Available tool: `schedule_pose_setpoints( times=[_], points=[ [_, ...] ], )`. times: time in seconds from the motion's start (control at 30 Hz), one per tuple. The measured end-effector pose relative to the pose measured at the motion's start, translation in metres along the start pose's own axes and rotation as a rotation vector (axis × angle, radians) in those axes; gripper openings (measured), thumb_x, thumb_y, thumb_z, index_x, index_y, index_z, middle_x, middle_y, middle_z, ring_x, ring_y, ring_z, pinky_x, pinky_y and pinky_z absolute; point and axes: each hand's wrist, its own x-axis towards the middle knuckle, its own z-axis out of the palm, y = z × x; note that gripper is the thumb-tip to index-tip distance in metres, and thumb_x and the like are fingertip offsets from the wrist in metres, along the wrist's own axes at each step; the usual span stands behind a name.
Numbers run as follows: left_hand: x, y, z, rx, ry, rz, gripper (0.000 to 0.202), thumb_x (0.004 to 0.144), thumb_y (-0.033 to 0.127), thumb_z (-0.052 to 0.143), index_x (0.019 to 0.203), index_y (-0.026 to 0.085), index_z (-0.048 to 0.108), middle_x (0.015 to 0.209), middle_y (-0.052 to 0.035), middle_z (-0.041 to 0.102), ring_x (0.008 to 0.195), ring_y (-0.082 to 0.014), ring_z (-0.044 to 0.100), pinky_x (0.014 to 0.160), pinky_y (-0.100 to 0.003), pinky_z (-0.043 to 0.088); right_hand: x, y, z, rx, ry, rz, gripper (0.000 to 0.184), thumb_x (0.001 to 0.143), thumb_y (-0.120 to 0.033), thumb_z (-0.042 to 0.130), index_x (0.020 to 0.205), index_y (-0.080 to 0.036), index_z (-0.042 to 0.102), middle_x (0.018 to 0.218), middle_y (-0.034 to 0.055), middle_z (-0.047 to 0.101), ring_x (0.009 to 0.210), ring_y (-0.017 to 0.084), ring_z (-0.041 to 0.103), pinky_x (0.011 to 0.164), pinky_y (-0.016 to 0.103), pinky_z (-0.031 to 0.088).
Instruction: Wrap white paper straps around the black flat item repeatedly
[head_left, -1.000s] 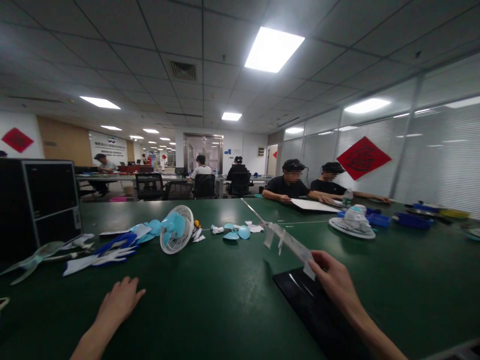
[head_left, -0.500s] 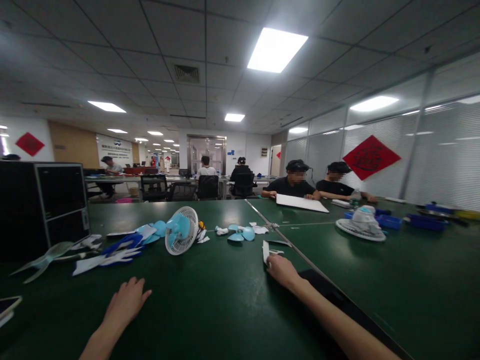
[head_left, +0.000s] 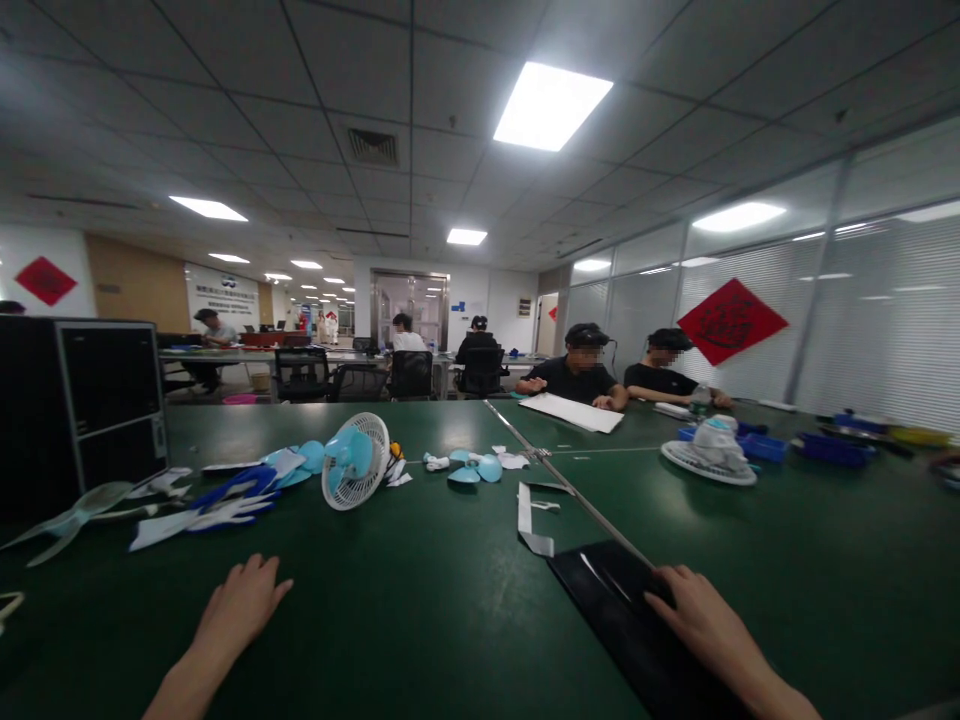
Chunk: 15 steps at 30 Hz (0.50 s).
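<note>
Support, I'd guess, is why my left hand (head_left: 244, 600) lies loosely open, empty, near left on the green table (head_left: 420, 610), while my right hand (head_left: 697, 610) curls at the near-right black sheet (head_left: 611, 620), maybe steadying it, grip unclear, the white strip (head_left: 524, 512) just beyond.

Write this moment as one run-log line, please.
left hand: palm down at table | right hand: at black sheet, grip unclear | pale strip: on table near black sheet
</note>
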Motion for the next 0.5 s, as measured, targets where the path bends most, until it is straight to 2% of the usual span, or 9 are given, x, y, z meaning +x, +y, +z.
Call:
schedule_pose_setpoints(
  times=[0.2,0.33,0.43,0.5],
  points=[
    [0.0,0.002,-0.003,0.041,-0.024,-0.013,0.063,0.079,0.046,0.045,0.13,0.01,0.052,0.136,-0.019,0.049,0.12,-0.0324,0.048,0.092,-0.045,0.044,-0.011,0.0,-0.005,0.046,-0.034,0.055,0.028,0.082,-0.036,0.046,0.089,-0.018,0.066,0.091,0.0112,0.07,0.086,0.027,0.063,0.075,0.036,0.047],
    [-0.001,0.003,0.0,0.073,0.006,0.002,0.06,0.08,0.045,0.043,0.127,0.01,0.054,0.132,-0.0196,0.051,0.117,-0.0323,0.05,0.091,-0.044,0.045,-0.033,-0.009,-0.005,0.039,-0.092,0.057,0.025,0.082,-0.039,0.047,0.081,-0.02,0.064,0.083,0.0093,0.069,0.077,0.025,0.063,0.069,0.035,0.046],
    [-0.002,0.004,0.002,0.074,0.048,0.013,0.056,0.081,0.044,0.041,0.123,0.011,0.057,0.126,-0.0189,0.055,0.113,-0.0321,0.052,0.088,-0.044,0.046,-0.052,-0.027,-0.004,0.063,-0.107,0.021,0.024,0.082,-0.039,0.048,0.082,-0.021,0.064,0.083,0.0084,0.068,0.077,0.024,0.063,0.071,0.034,0.045],
    [-0.002,0.005,0.002,0.068,0.054,0.005,0.057,0.08,0.044,0.042,0.123,0.011,0.058,0.126,-0.0187,0.054,0.113,-0.0324,0.052,0.088,-0.045,0.045,-0.057,-0.049,-0.002,0.092,-0.124,-0.041,0.024,0.083,-0.037,0.048,0.085,-0.021,0.065,0.086,0.0081,0.068,0.08,0.023,0.062,0.073,0.033,0.045]
  ],
)
